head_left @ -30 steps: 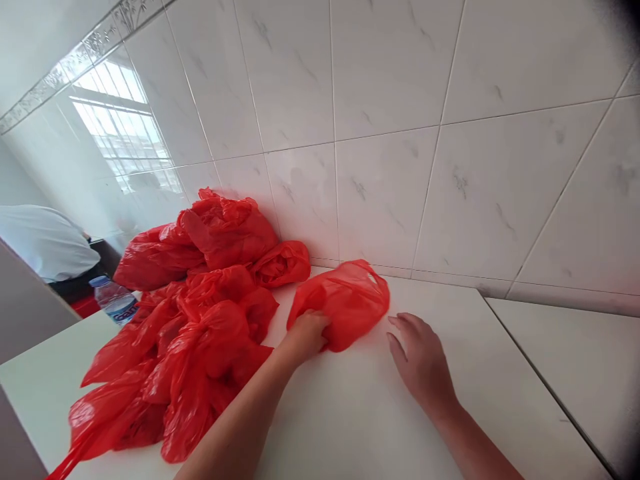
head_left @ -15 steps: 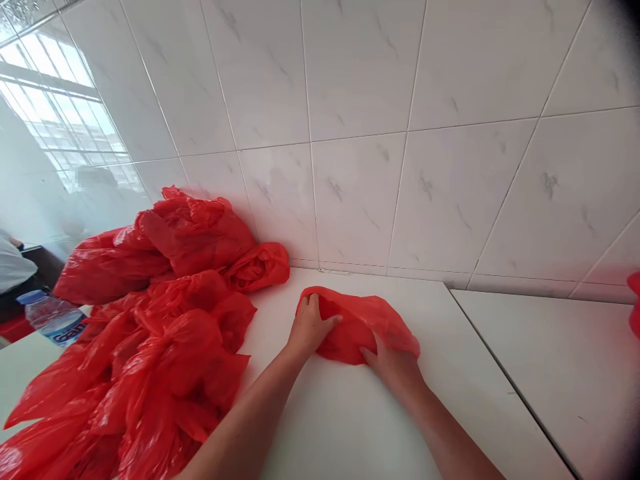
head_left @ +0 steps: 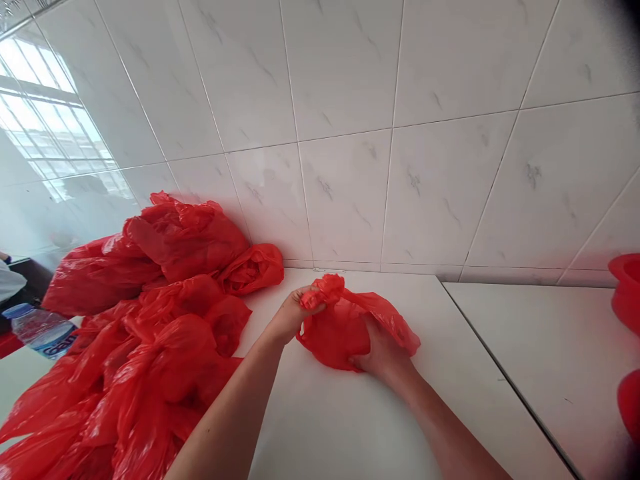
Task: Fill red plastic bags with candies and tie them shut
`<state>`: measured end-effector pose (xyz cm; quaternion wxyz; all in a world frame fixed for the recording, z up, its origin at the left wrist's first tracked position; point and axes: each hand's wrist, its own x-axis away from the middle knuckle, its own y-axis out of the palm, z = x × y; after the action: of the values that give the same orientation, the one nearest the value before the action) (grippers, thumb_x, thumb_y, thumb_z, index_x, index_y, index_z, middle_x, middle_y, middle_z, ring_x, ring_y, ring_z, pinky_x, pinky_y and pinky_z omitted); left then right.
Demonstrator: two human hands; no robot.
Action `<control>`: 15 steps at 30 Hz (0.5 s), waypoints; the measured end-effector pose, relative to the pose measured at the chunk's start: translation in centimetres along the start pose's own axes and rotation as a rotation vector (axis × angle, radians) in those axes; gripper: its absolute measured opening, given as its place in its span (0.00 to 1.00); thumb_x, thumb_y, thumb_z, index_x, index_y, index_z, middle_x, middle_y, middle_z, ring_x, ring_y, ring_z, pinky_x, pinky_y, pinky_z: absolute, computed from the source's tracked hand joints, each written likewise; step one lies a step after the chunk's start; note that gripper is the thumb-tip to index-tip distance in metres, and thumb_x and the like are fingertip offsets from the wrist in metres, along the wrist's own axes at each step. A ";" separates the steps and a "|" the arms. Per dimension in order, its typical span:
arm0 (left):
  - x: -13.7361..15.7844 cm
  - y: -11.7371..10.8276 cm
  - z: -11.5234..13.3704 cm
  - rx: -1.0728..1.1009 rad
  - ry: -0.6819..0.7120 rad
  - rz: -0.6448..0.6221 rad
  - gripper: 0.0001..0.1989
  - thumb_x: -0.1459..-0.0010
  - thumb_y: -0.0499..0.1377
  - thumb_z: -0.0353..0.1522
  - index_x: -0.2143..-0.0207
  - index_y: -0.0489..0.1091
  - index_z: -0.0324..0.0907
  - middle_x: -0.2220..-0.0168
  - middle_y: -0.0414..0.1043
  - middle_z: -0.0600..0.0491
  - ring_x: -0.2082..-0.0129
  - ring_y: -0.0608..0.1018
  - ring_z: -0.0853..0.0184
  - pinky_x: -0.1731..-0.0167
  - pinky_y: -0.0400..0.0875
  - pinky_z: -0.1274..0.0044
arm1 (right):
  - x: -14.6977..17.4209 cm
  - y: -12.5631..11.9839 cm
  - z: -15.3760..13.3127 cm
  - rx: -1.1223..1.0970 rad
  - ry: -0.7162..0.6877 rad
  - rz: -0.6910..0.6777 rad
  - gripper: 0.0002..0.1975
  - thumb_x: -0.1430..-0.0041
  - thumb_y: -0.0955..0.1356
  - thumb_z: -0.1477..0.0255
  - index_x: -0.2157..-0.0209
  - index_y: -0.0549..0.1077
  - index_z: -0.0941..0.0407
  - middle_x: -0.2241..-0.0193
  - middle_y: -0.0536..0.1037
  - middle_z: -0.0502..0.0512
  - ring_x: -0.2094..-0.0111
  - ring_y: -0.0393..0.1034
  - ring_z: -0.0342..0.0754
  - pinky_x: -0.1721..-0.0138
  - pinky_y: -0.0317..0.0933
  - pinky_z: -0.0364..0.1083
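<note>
A thin red plastic bag (head_left: 335, 340) rests on the white table between my two hands. My left hand (head_left: 295, 313) is closed on a crumpled, bunched part of the bag's rim at its far left. My right hand (head_left: 385, 350) grips the bag's right side, its thumb at the near edge and its other fingers partly hidden by the plastic. Left of my forearm lies a large heap of red plastic bags (head_left: 165, 373).
More bundled red bags (head_left: 190, 240) lean on the tiled wall (head_left: 345, 193). A water bottle (head_left: 40, 330) stands at the far left, with part of a person (head_left: 9, 280) beyond it. Red objects (head_left: 627, 287) sit at the right edge. A seam (head_left: 505, 373) crosses the white tabletop (head_left: 335, 427).
My left hand has gathered the bag's left rim into a crumpled bunch and lifted it slightly. My right hand stays at the bag's right side. The view has turned a little to the right.
</note>
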<state>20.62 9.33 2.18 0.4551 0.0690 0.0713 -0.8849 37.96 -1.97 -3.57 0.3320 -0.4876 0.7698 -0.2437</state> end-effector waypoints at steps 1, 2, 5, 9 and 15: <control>0.0 -0.3 0.1 0.105 0.033 0.048 0.12 0.52 0.66 0.36 0.69 0.70 0.38 0.70 0.73 0.53 0.68 0.75 0.67 0.66 0.70 0.76 | 0.0 0.2 0.3 0.007 0.012 0.004 0.41 0.65 0.72 0.70 0.44 0.60 0.48 0.58 0.74 0.58 0.64 0.70 0.54 0.76 0.58 0.43; -0.1 -0.6 0.2 0.204 0.063 0.103 0.12 0.52 0.66 0.36 0.67 0.70 0.39 0.68 0.74 0.53 0.67 0.76 0.66 0.66 0.69 0.76 | 0.0 0.5 0.6 0.020 0.024 0.014 0.42 0.66 0.72 0.69 0.44 0.60 0.47 0.58 0.74 0.58 0.63 0.70 0.55 0.77 0.58 0.43; -0.7 -1.8 -0.1 0.450 0.117 0.287 0.11 0.50 0.64 0.33 0.63 0.69 0.42 0.65 0.74 0.53 0.65 0.77 0.67 0.64 0.70 0.78 | -0.1 1.0 1.4 0.059 0.059 0.052 0.41 0.65 0.72 0.69 0.44 0.61 0.47 0.57 0.74 0.59 0.65 0.70 0.54 0.78 0.57 0.42; -1.3 -3.2 -1.3 0.667 0.064 0.485 0.03 0.43 0.57 0.27 0.66 0.69 0.42 0.68 0.74 0.54 0.67 0.77 0.72 0.63 0.71 0.81 | -0.2 1.1 1.5 0.053 0.043 0.033 0.34 0.61 0.71 0.66 0.48 0.65 0.49 0.65 0.75 0.57 0.72 0.71 0.50 0.81 0.55 0.42; -0.8 -4.4 -2.8 0.796 -0.150 0.601 0.07 0.39 0.51 0.26 0.65 0.68 0.40 0.70 0.74 0.52 0.71 0.78 0.70 0.66 0.74 0.78 | 0.1 0.5 0.9 0.038 0.129 -0.046 0.25 0.60 0.69 0.65 0.56 0.68 0.50 0.74 0.73 0.51 0.75 0.69 0.49 0.81 0.55 0.43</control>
<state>17.66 13.07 -0.09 0.6322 0.1910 -0.3275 -0.6757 38.32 -1.88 -4.48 0.2853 -0.4818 0.7736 -0.2968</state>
